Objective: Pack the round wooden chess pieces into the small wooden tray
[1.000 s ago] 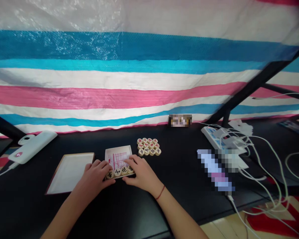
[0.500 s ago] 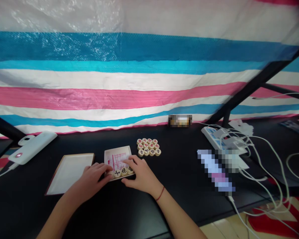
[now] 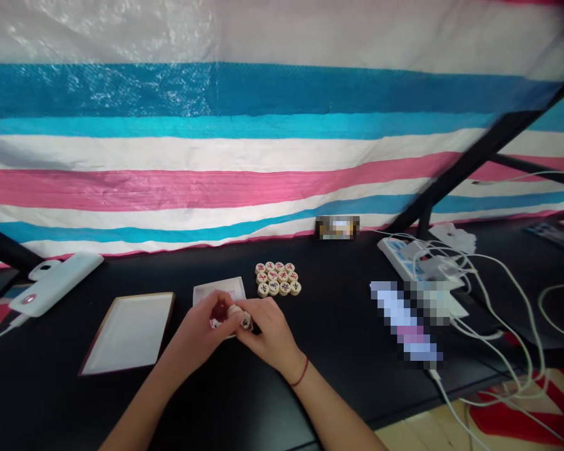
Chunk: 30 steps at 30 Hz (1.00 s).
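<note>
My left hand (image 3: 198,331) and my right hand (image 3: 267,332) meet over the near edge of a small square box (image 3: 218,290) on the black table. Both hands are closed on a short row of round wooden chess pieces (image 3: 238,315), pinched between the fingertips just above the box. One piece shows a black character on its face. The box's inside is mostly hidden behind my fingers. A group of several more round pieces (image 3: 276,279), with red and black characters, lies flat on the table just beyond my right hand.
An open box lid (image 3: 128,333) lies left of the box. A white device (image 3: 54,283) sits far left. A power strip (image 3: 410,261) with white cables (image 3: 497,313) spreads on the right. The striped tarp (image 3: 263,138) hangs behind the table.
Both hands drew together and lifted the row of pieces off the box's near edge. The folded printed sheet in the box is now covered by my fingers.
</note>
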Motion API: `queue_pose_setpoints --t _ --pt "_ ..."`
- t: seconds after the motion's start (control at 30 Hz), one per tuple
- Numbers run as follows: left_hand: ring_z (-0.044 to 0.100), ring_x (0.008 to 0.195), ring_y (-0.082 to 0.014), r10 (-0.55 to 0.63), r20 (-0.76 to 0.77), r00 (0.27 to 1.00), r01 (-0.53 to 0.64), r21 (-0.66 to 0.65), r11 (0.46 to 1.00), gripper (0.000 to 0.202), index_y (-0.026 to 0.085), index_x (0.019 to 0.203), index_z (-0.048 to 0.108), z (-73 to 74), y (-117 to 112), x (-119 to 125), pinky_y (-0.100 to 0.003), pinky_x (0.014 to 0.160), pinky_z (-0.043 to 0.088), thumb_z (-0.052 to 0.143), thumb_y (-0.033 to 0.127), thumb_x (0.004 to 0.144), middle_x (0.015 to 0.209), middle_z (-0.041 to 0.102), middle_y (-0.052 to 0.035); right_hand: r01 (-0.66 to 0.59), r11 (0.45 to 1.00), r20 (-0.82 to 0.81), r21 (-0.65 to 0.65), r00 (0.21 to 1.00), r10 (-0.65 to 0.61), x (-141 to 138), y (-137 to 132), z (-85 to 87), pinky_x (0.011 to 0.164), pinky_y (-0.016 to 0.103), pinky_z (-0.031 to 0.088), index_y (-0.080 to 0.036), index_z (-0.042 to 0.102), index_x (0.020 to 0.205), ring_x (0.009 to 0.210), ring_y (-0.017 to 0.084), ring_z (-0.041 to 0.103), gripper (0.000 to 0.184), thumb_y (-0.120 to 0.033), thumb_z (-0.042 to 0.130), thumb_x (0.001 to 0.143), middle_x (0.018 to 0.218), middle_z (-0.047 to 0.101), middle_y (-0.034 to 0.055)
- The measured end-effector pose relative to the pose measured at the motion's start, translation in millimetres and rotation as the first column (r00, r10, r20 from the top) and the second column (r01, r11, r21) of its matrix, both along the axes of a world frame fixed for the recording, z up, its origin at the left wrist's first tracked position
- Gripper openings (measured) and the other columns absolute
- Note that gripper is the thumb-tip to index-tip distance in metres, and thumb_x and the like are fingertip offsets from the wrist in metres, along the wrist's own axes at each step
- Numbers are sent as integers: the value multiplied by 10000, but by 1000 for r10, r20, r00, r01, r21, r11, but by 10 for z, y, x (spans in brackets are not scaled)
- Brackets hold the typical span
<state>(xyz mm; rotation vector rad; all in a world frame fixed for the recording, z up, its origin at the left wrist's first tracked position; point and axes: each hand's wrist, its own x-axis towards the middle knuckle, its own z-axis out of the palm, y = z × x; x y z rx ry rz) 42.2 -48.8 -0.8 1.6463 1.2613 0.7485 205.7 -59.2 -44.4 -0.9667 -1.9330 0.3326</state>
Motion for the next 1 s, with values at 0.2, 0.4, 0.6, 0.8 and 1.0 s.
queue_pose_setpoints --t 0.2,0.4,0.6,0.8,1.0 --pt "640 662 -158 85 231 969 -75 -52 996 215 191 822 548 -145 -2 113 -282 626 522 631 382 764 710 623 7 33 999 -54 -28 998 -35 15 9 -7 693 290 483 -217 609 1104 789 164 659 219 -253 577 890 970 723 38" --pt "676 733 -190 154 301 941 -133 -89 987 292 180 899 590 -270 -39 87 -322 663 568 681 395 724 820 671 -34 55 997 -56 -57 997 -58 -31 -9 -25 744 298 515 -222 630 1086 825 173 664 229 -240 575 864 965 723 46" --pt "680 782 -183 120 242 963 -125 6 992 284 188 981 638 -234 -45 -9 -298 693 562 574 422 833 909 697 -56 174 985 -100 -17 980 -175 72 14 -18 752 311 537 -210 654 1007 804 183 668 198 -249 590 823 904 717 53" --pt "649 718 -171 207 110 972 -218 95 971 293 190 908 673 -202 -17 -130 -246 595 522 547 445 842 817 678 -41 680 706 -180 -196 683 -708 802 119 -106 632 288 494 -162 652 931 675 165 594 242 -367 586 822 828 669 58" --pt "634 695 -170 240 74 968 -248 127 961 300 194 892 675 -220 40 -201 -234 554 489 535 454 838 807 679 -38 499 833 -44 -238 852 -522 839 -47 -171 594 257 465 -180 641 906 632 142 554 153 -289 586 814 810 634 34"
